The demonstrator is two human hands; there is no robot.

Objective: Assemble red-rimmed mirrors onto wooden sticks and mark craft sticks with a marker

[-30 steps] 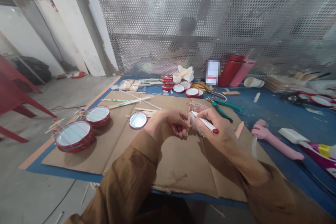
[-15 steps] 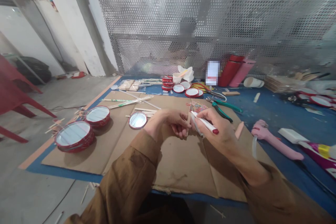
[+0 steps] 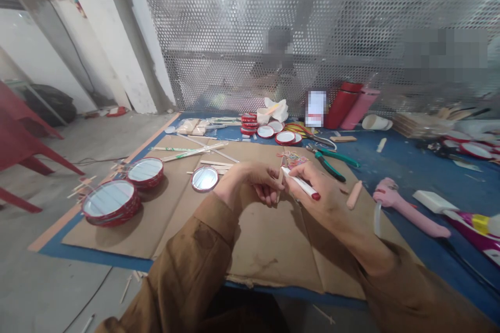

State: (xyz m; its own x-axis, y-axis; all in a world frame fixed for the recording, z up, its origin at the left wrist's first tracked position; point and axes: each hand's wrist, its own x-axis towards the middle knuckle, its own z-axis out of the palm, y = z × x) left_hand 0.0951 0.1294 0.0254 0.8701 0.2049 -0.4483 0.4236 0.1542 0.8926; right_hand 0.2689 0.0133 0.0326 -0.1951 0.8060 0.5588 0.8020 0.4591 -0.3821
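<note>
You are holding both hands together over the middle of the cardboard sheet (image 3: 265,239), which is lying on the blue worktop (image 3: 394,166). Your left hand (image 3: 250,182) is pinching a thin wooden stick (image 3: 279,183); its fingers (image 3: 269,195) are curled in narrow around the lower part, and the stick is standing nearly upright, tilting slightly, with its top poking out above them. Your right hand (image 3: 322,199) is gripping a white marker (image 3: 300,183) like a pen, the fingers wrapped closely about its barrel. The marker's tip is pointing at the stick and is sitting right against it, though you cannot tell whether it is actually touching; its red end is sticking out toward your right wrist.

A small round mirror (image 3: 204,178) is lying on the cardboard sheet just left of your left hand. Two red-rimmed drums (image 3: 110,202) are sitting at the sheet's left edge. Coloured rubber bands (image 3: 292,157) are lying on the sheet just beyond your hands, and green-handled pliers (image 3: 330,164) are lying near its far right corner. A pink glue gun (image 3: 406,208) is resting off the sheet's right edge.
</note>
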